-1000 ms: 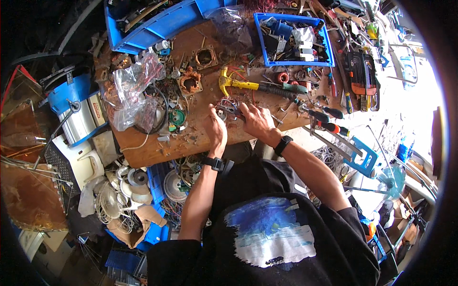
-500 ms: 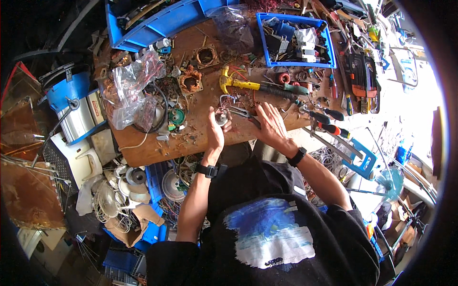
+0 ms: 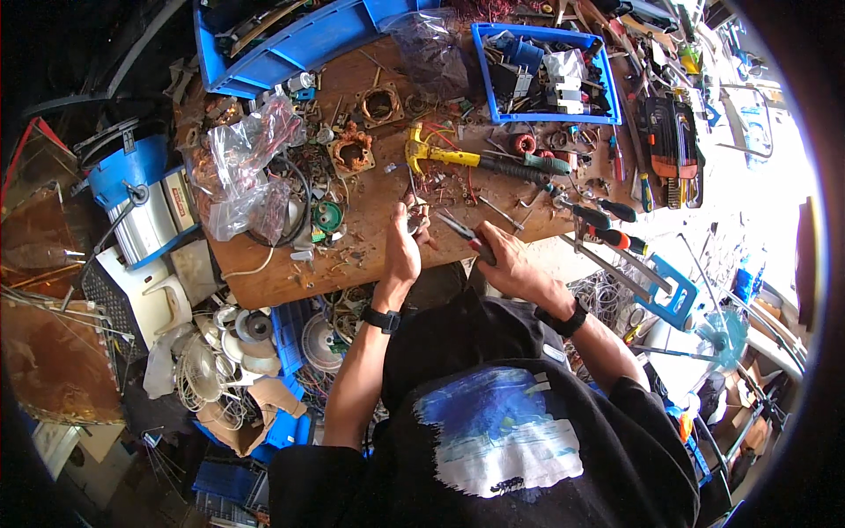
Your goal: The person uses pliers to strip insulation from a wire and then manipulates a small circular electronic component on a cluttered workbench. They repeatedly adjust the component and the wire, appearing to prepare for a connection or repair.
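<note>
Over the front part of the wooden workbench [image 3: 334, 280], my left hand [image 3: 403, 251] is closed round a small round metal part [image 3: 416, 217], which looks like a piece of a small motor. Fingers hide much of it. To its right, my right hand [image 3: 518, 268] grips a pair of pliers [image 3: 459, 228] by the handles. The plier jaws point up and left toward the part, with a small gap between. A yellow-headed hammer [image 3: 440, 156] lies just beyond both hands, and thin reddish wire scraps [image 3: 440, 187] are scattered before it.
A blue crate [image 3: 490, 114] of parts stands at the back, beside a larger blue bin [image 3: 290, 55]. Clear plastic bags [image 3: 242, 172] and copper motor windings [image 3: 354, 151] lie at left. Screwdrivers [image 3: 607, 236] and a hex key set [image 3: 673, 145] lie at right.
My right hand has drawn the pliers back from the round part, and its outstretched fingers have curled round the handles. The part is tilted differently in my left hand.
</note>
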### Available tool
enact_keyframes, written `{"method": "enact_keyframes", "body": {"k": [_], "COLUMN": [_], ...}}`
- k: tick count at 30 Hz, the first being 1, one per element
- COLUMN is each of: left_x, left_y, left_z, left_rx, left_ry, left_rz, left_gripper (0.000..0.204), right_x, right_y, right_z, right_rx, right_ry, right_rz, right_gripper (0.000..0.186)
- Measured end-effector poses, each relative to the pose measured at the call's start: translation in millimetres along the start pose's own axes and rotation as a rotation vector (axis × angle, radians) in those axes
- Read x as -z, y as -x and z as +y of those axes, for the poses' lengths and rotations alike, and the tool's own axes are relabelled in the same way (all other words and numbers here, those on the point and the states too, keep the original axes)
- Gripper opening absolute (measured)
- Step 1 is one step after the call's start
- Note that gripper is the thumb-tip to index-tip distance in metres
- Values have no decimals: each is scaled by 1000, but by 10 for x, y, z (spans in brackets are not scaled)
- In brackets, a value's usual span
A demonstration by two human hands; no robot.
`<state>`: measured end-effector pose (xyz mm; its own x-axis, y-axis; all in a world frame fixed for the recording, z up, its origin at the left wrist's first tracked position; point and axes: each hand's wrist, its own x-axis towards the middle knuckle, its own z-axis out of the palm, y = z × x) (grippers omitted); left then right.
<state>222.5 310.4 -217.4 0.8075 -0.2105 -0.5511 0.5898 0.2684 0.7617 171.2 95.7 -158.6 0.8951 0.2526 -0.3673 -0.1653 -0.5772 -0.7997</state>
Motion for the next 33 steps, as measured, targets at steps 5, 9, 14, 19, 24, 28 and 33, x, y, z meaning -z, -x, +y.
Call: {"method": "enact_keyframes", "body": {"k": [5,9,14,19,24,28,33], "left_x": [-21,47,-40,91,-29,72,155], "left_y": [17,77,188,133,217,189,208], "left_z": [-52,-131,97,45,232,143,141], "left_rx": [-13,-39,-154,-108,-90,-343,-203], "left_ry": [-79,-160,-425,-470,-530,-715,-534], "left_rz": [19,-38,-30,-50,-14,-50,-107], "left_gripper": [60,66,55,47,46,46,50], "right_x": [-136,-156,-123,-133,-78,25,-51], "right_y": [57,27,10,13,15,59,73], "right_z": [41,-17,-58,-24,-131,-223,-107], "right_rx": [92,109,112,129,-17,-18,73], "right_ry": [87,114,181,138,96,63,-69], "right_rz": [94,113,76,3,-165,-241,-191], "right_gripper": [31,28,26,36,37,38,38]}}
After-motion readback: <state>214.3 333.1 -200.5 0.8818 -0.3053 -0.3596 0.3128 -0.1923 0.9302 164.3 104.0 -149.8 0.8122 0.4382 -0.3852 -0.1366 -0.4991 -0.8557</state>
